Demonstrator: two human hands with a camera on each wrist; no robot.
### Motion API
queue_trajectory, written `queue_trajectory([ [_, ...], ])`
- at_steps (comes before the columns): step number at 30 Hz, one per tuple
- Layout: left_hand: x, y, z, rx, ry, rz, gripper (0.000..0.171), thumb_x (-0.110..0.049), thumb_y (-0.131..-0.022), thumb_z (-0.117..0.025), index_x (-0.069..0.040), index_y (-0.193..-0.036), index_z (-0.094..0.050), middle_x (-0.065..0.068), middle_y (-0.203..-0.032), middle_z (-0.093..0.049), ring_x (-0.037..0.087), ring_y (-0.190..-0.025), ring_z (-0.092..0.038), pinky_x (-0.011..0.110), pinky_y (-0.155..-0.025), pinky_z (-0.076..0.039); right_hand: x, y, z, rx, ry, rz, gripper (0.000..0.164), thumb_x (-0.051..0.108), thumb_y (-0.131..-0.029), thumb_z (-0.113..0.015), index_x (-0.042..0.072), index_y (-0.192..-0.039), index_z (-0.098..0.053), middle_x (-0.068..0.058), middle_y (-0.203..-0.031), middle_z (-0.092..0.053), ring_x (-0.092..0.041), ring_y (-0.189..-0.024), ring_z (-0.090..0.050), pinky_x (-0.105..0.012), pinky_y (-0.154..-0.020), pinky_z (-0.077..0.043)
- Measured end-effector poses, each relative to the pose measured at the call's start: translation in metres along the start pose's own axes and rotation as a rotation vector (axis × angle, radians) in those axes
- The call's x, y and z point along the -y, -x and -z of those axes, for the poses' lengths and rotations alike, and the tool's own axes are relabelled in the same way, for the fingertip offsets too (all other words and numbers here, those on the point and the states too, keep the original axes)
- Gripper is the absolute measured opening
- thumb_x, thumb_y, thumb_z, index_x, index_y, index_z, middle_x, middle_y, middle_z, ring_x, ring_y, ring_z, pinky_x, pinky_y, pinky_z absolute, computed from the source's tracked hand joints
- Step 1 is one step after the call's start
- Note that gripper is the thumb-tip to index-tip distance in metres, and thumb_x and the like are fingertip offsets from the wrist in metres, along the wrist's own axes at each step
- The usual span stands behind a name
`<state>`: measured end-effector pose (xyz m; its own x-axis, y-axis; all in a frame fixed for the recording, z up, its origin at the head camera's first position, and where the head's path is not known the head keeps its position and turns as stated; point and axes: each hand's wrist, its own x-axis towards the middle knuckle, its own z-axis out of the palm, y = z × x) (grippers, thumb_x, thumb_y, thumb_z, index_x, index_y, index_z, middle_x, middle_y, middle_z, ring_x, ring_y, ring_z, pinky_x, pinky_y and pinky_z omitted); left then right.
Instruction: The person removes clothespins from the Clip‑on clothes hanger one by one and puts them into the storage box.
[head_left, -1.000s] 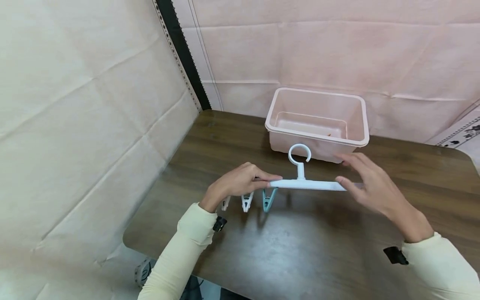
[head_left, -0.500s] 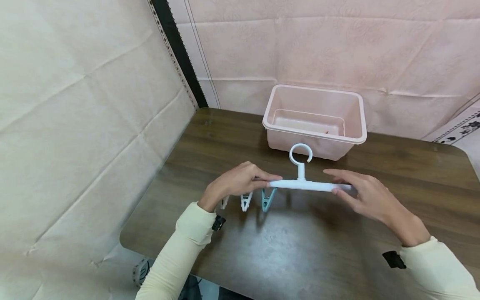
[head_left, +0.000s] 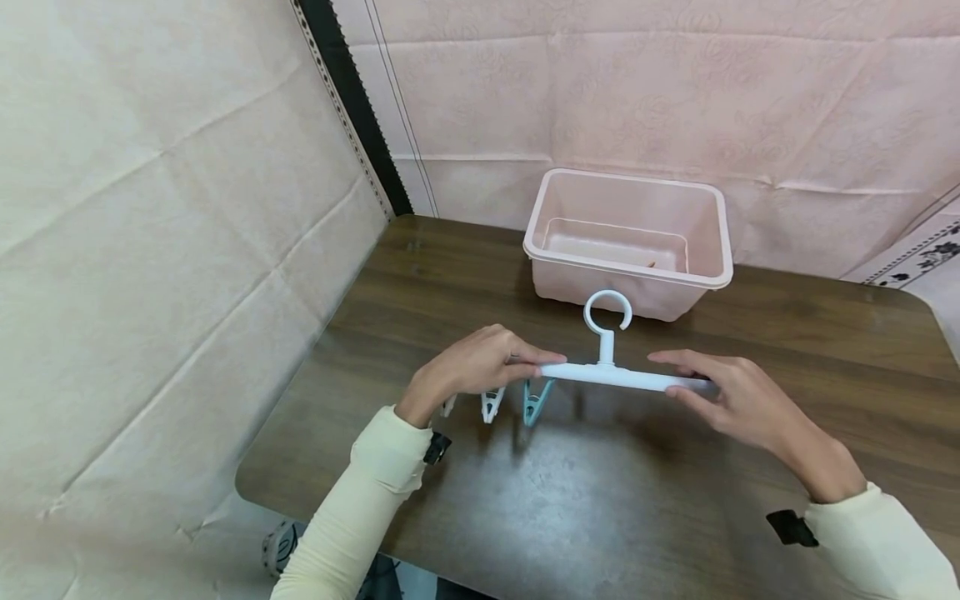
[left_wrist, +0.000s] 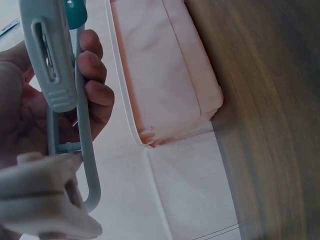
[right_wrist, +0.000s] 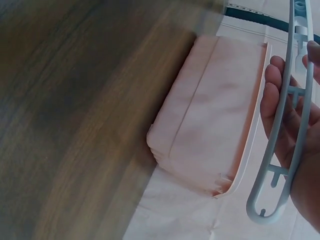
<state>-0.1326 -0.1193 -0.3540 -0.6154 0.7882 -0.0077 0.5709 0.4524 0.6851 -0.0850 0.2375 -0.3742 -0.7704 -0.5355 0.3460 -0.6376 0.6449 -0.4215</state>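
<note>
A pale blue plastic clip hanger [head_left: 592, 373] with a round open hook is held level above the table, hook pointing toward the far wall. My left hand [head_left: 487, 358] pinches its left part between thumb and fingers. Beneath that hand hang a white clip [head_left: 492, 405] and a teal clip [head_left: 536, 403]; another pale clip is mostly hidden by the wrist. Up close, the left wrist view shows a pale clip [left_wrist: 50, 60]. At the other end, my right hand [head_left: 738, 396] holds the bar between thumb and fingers. The right wrist view shows that end of the hanger [right_wrist: 274, 170] bare of clips.
Behind the hanger, a pink plastic basin [head_left: 630, 279] stands near the far wall, with a tiny orange-brown speck inside. The brown wooden table [head_left: 570, 517] has rounded corners. Pale cloth covers the walls at the left and back.
My right hand has come leftward and taken hold of the hanger's right end. The hook has shifted slightly right, and the right end sits a little lower. The left hand keeps its grip.
</note>
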Motion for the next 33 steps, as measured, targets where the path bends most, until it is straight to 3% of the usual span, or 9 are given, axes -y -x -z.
queue_trajectory([
  [5,-0.001,-0.002,0.0,0.011,-0.001,-0.013,0.035,-0.013,-0.101,-0.063,-0.016,-0.135,-0.064,-0.003,-0.125,-0.068,0.004,-0.048,-0.025,0.023,-0.049,-0.031,0.002,0.003,0.0,-0.012,-0.033,-0.038,0.058,0.004,-0.082,-0.082,0.032,-0.13,-0.065,0.015,-0.108,-0.07,-0.003,-0.088,-0.066,-0.016,-0.074,-0.043],
  [20,-0.006,-0.004,0.004,0.007,-0.01,0.021,0.038,-0.015,-0.099,-0.066,-0.015,-0.137,-0.064,-0.002,-0.107,-0.073,0.005,-0.046,-0.028,0.023,-0.048,-0.033,0.003,0.008,0.001,-0.068,-0.038,-0.003,0.046,0.001,-0.079,-0.083,0.026,-0.117,-0.074,0.02,-0.108,-0.069,0.002,-0.094,-0.063,-0.013,-0.075,-0.043],
  [26,-0.008,-0.003,0.009,-0.024,-0.056,0.009,0.04,-0.017,-0.098,-0.067,-0.013,-0.138,-0.063,0.001,-0.119,-0.07,0.003,-0.048,-0.03,0.023,-0.052,-0.037,0.004,0.009,0.005,-0.078,-0.041,-0.012,0.051,0.001,-0.079,-0.083,0.027,-0.121,-0.072,0.012,-0.11,-0.071,0.002,-0.085,-0.061,-0.015,-0.069,-0.042],
  [29,-0.009,0.0,0.014,-0.037,-0.116,0.017,0.042,-0.018,-0.098,-0.068,-0.013,-0.139,-0.061,0.001,-0.101,-0.073,0.002,-0.052,-0.031,0.023,-0.055,-0.037,0.004,0.01,0.008,-0.089,-0.05,-0.012,0.055,-0.002,-0.077,-0.084,0.028,-0.122,-0.071,0.009,-0.108,-0.072,0.002,-0.078,-0.058,-0.015,-0.068,-0.041],
  [33,-0.009,0.003,0.018,-0.062,-0.178,0.02,0.042,-0.019,-0.098,-0.067,-0.012,-0.139,-0.06,-0.001,-0.076,-0.062,0.005,-0.058,-0.035,0.023,-0.06,-0.04,0.003,0.013,0.013,-0.11,-0.059,-0.017,0.056,-0.005,-0.075,-0.085,0.024,-0.121,-0.072,0.007,-0.104,-0.073,0.0,-0.074,-0.056,-0.015,-0.066,-0.041],
])
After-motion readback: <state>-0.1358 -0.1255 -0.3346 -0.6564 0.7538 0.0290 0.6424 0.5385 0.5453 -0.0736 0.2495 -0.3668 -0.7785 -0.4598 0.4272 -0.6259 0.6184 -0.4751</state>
